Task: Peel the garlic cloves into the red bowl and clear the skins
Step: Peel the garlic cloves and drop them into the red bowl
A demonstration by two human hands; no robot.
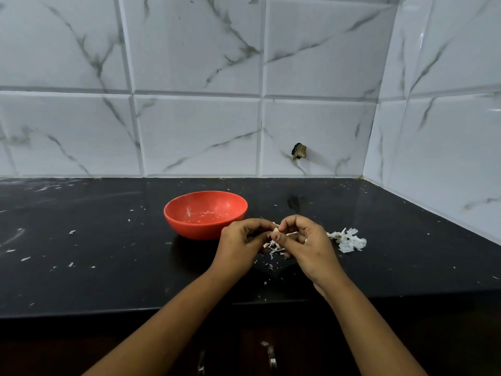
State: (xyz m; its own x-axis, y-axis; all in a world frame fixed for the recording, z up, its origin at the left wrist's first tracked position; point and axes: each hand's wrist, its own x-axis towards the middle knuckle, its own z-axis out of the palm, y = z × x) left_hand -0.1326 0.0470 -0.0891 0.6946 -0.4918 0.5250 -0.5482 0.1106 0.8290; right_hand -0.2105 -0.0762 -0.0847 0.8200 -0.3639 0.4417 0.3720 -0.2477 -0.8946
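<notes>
This is a kitchen, and it looks like one in a home. A dark polished stone surface runs into a corner of two walls covered with white tiles with grey marble veins. Below its front edge are dark cabinet doors with metal handles. A red bowl and a heap of garlic skins lie on the surface.
</notes>
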